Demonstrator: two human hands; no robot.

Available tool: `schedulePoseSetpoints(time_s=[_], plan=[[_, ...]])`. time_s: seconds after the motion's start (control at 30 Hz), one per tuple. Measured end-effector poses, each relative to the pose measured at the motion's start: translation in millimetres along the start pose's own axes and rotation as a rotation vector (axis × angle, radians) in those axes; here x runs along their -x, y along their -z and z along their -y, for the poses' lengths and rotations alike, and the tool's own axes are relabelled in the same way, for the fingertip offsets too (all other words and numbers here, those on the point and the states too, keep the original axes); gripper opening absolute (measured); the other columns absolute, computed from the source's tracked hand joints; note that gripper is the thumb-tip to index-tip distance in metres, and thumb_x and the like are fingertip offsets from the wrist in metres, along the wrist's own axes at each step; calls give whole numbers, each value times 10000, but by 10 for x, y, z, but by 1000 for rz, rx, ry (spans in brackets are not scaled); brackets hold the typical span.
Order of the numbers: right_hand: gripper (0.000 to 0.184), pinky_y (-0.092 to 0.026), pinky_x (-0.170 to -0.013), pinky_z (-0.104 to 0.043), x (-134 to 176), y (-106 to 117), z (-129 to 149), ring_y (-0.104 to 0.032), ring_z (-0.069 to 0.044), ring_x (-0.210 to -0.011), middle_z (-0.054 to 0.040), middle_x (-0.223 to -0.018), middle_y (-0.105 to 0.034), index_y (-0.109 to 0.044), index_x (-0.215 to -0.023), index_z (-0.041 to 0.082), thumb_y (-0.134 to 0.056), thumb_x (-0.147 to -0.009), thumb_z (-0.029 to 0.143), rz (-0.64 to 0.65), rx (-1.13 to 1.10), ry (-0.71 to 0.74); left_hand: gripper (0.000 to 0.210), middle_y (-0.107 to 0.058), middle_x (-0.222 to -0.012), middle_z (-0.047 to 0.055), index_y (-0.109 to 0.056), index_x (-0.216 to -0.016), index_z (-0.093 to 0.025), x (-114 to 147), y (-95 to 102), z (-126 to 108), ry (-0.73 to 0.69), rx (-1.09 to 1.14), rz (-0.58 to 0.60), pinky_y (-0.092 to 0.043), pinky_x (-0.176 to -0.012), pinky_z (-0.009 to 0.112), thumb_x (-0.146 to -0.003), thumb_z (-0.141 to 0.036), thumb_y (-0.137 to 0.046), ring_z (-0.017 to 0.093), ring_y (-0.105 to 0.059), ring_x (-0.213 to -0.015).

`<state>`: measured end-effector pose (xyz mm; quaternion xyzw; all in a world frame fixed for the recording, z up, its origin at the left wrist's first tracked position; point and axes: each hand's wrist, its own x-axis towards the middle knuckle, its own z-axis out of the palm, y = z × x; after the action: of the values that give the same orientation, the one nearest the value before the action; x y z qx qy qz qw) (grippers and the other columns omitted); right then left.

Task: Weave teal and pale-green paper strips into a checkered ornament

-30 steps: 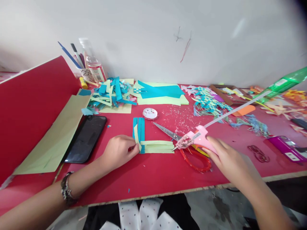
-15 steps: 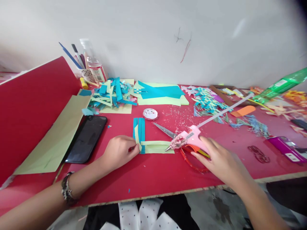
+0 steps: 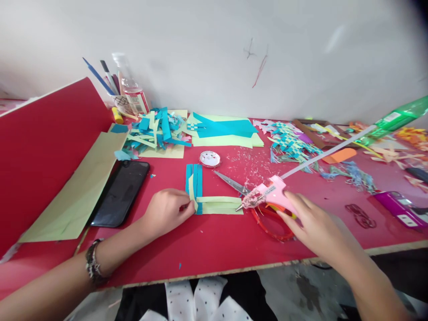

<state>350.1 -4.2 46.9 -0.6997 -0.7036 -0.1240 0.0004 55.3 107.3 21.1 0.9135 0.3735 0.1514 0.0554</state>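
My right hand (image 3: pixel 310 218) grips a pink glue gun (image 3: pixel 272 192) with a long white glue stick (image 3: pixel 331 151) out of its back. Its metal nozzle points left, at the right end of a pale green paper strip (image 3: pixel 219 207). My left hand (image 3: pixel 172 207) is closed, thumb and fingertips pinching the paper strips where the green one meets upright blue strips (image 3: pixel 198 180). A thin green strip (image 3: pixel 191 185) stands up beside the fingertips. Beneath the glue gun lie scissors (image 3: pixel 232 182) with red handles, partly hidden by it.
A black phone (image 3: pixel 122 194) lies left of my left hand. Behind are a round white lid (image 3: pixel 209 158), a heap of paper scraps (image 3: pixel 160 129) and woven paper pieces (image 3: pixel 289 141). A green bottle (image 3: pixel 397 118) and purple device (image 3: pixel 401 208) lie right.
My right hand has drawn the glue gun slightly right, so its nozzle has slid toward the strip's right end. My left hand has stayed in place.
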Motion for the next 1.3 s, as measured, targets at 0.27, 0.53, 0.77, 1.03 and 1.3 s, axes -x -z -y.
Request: schedulePoseSetpoints(time_s=[0.27,0.53,0.77,1.03,1.3], plan=[[320,-477,-509,-285,17,59,-34,-627,-214,-715,-115,-1055,-602,-480,-1121,163,-352,-850,275,-4,17,0,373,-538,-481,14,-518,-472,-161,3,-2,10,-23,-3,-19,-253,-468,227,-814,-247,-398,123,-528,-501],[325,-463,-466,-265,-108,41,113,-632,-204,-701,-102,-1016,-617,-468,-1129,151,-356,-860,294,-7,-47,45,367,-545,-489,15,-518,-483,-160,15,-20,16,-22,-6,-4,-249,-471,232,-819,-247,-399,126,-534,-513],[321,-469,-486,-274,-177,18,216,-631,-204,-699,-111,-981,-630,-492,-1116,148,-331,-864,267,-36,-74,83,365,-547,-489,15,-517,-483,-160,2,-20,20,-25,5,-6,-253,-474,232,-818,-244,-401,128,-540,-518],[314,-468,-474,-272,-80,59,50,-633,-205,-694,-103,-1041,-614,-479,-1127,172,-340,-864,272,-7,-11,41,362,-550,-490,16,-525,-481,-161,7,-16,11,-26,-1,-15,-249,-470,231,-812,-240,-403,127,-535,-511],[318,-459,-525,-300,13,67,-139,-624,-221,-700,-114,-1042,-609,-471,-1127,174,-332,-856,265,-4,28,29,364,-539,-475,16,-527,-470,-160,4,-9,3,-25,-5,-44,-241,-461,227,-804,-242,-408,121,-518,-487]])
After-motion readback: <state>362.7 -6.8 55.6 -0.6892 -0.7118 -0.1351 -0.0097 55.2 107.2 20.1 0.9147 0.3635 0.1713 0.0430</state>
